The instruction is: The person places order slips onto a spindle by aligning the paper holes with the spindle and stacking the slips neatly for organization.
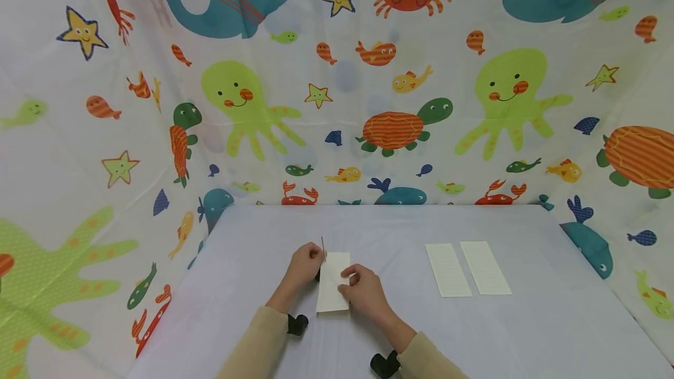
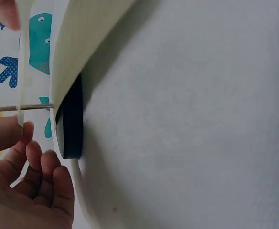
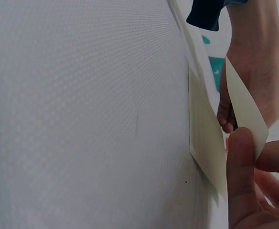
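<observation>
The left hand [image 1: 305, 264] pinches the left edge of a pale sheet [image 1: 333, 285] between thumb and index finger, its other fingers loosely bent, while the right hand [image 1: 364, 291] pinches the opposite edge, thumb on the near face and a finger behind. The sheet is thus held between the two hands, tilted and raised off the surface below. Just beside the left fingertips a thin metal rod [image 2: 37, 106] crosses the sheet and sticks up past its far corner; what it belongs to cannot be told. Directly below the grip lies a second pale layer [image 3: 205, 131], slanting under the upper one; whether the two are joined cannot be made out. Partly tucked beneath that layer, close to the left hand, is a dark rounded object [image 2: 73, 126]. Behind each hand, toward the person, come a dark wrist piece, left [image 1: 298, 324] and right [image 1: 385, 364], and beige sleeves [image 1: 257, 341]. Well to the right of the grip two ruled cards, the nearer [image 1: 449, 271] and the farther [image 1: 485, 268], lie side by side on the white-covered table [image 1: 542, 338]. Beyond the hands hangs a curtain [image 1: 344, 78] printed with sea animals.
</observation>
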The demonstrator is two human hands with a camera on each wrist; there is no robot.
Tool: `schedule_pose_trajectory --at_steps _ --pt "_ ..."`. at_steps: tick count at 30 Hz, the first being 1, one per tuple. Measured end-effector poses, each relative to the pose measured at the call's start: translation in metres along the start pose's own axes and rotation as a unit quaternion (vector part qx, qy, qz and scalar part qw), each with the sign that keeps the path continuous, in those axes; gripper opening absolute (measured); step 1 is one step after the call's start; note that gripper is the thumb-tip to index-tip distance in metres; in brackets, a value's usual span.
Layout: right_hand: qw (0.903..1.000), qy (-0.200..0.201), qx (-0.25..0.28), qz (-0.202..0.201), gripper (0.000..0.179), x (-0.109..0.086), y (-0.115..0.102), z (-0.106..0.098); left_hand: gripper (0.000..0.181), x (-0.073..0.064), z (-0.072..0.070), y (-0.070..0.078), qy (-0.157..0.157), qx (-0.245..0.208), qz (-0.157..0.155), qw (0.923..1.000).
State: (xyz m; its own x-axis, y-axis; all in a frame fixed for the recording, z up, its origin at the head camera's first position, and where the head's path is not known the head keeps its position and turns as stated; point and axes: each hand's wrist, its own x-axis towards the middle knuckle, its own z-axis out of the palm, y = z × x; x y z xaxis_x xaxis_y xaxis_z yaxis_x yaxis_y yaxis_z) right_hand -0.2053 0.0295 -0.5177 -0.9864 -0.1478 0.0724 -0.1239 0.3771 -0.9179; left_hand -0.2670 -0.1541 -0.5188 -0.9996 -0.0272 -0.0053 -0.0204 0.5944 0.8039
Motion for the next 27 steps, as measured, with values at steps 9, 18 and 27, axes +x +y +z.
schedule_pose_trajectory --at_steps 9,18,27 --pt "0.9990 -0.011 -0.040 -0.019 0.023 0.0008 0.0050 0.0020 0.012 0.0045 0.0023 -0.0081 -0.019 0.064 0.048 0.9966" --pt "0.9971 -0.038 -0.062 -0.024 0.023 -0.0026 0.0037 -0.0006 0.008 0.0039 0.0057 -0.0104 -0.011 0.128 0.076 0.9888" --pt "0.9949 -0.048 -0.081 -0.037 0.025 -0.0032 0.0028 -0.0011 0.011 0.0003 0.0037 -0.0063 -0.007 0.110 0.044 0.9930"
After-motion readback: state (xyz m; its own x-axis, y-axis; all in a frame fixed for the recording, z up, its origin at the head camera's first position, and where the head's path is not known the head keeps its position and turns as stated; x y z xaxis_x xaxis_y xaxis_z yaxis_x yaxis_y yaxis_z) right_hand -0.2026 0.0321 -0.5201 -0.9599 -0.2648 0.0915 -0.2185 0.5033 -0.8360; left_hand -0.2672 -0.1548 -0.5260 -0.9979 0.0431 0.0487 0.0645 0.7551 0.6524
